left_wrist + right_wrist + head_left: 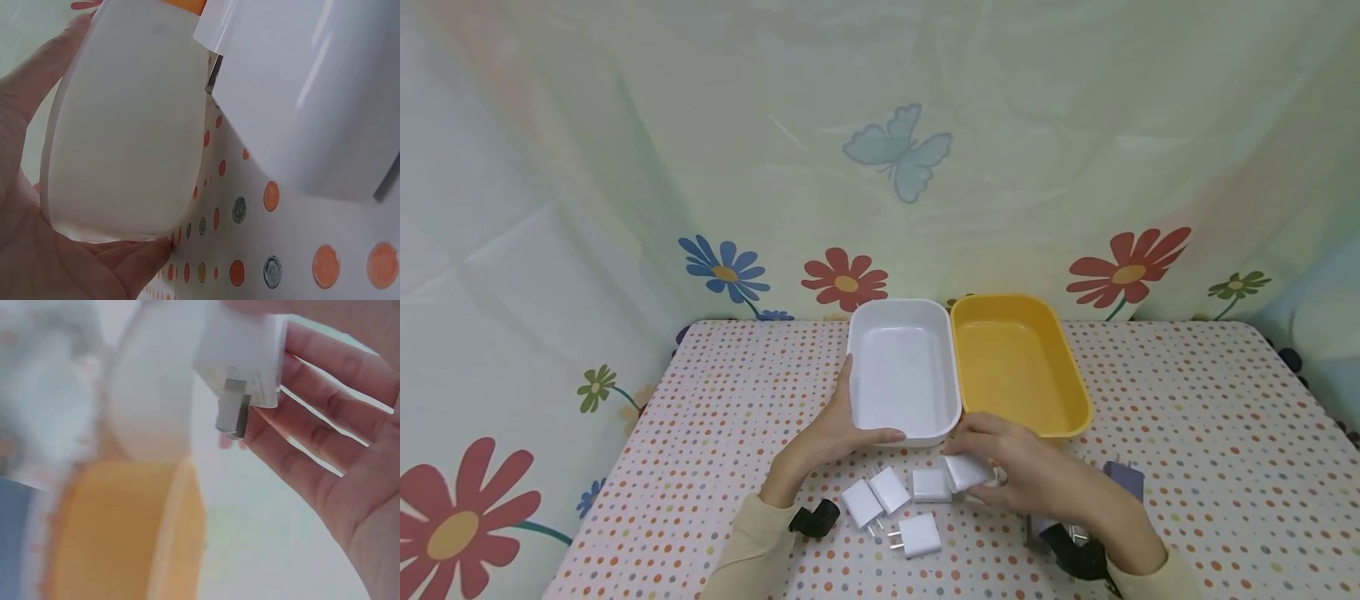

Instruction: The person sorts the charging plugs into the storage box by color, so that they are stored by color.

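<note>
My left hand (831, 429) holds the near left corner of a white plastic tray (902, 383), its thumb along the front wall and its fingers along the left side. In the left wrist view, the tray's outer wall (125, 125) lies against that palm. Just in front of where the two trays meet, my right hand (1022, 462) pinches a white charger plug (967, 472). Metal prongs (232, 409) stick out from that plug in the right wrist view. Beneath and left of it, another white charger plug (930, 486) lies on the table.
A yellow tray (1018, 375) stands against the white one's right side. Several more white charger plugs (919, 535) lie in front of the white tray. By the right forearm lies a grey-purple charger plug (1124, 481). A dotted cloth (1210, 450) covers the table.
</note>
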The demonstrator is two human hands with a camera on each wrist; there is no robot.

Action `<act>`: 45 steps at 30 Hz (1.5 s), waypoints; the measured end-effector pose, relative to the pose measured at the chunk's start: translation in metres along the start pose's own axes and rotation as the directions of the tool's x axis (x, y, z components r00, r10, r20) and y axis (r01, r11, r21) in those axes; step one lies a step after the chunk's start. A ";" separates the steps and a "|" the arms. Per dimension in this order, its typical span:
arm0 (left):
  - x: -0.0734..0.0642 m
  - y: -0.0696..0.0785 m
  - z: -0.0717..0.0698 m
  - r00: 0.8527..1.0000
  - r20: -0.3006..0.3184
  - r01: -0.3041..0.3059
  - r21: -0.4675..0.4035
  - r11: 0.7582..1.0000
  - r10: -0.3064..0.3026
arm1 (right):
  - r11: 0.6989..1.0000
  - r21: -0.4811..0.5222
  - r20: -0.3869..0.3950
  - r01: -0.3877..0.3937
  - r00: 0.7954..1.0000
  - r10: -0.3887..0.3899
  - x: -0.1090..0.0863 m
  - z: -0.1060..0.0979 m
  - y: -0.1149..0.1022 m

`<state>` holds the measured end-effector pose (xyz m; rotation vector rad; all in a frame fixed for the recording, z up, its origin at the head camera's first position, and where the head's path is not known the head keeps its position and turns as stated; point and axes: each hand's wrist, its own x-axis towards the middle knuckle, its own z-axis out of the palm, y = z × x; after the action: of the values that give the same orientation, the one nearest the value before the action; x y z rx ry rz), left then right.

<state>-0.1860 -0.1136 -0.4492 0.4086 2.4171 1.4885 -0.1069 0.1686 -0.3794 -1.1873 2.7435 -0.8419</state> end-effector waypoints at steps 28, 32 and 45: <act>-0.003 0.003 -0.001 0.999 -0.003 0.038 0.019 0.999 -0.038 | 0.962 -0.104 -0.090 -0.254 0.965 0.246 0.110 0.042 0.038; 0.000 0.002 0.000 1.000 0.011 0.019 0.013 1.000 -0.019 | 0.944 -0.114 -0.083 -0.309 0.950 0.301 0.111 0.049 0.038; 0.001 0.001 -0.002 0.999 0.009 0.032 0.012 0.999 -0.032 | 0.911 -0.174 -0.134 -0.375 0.925 0.355 0.114 0.057 0.037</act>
<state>-0.1870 -0.1142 -0.4478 0.3766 2.4149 1.4566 -0.1985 0.0851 -0.4260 -0.6223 3.0459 -0.6122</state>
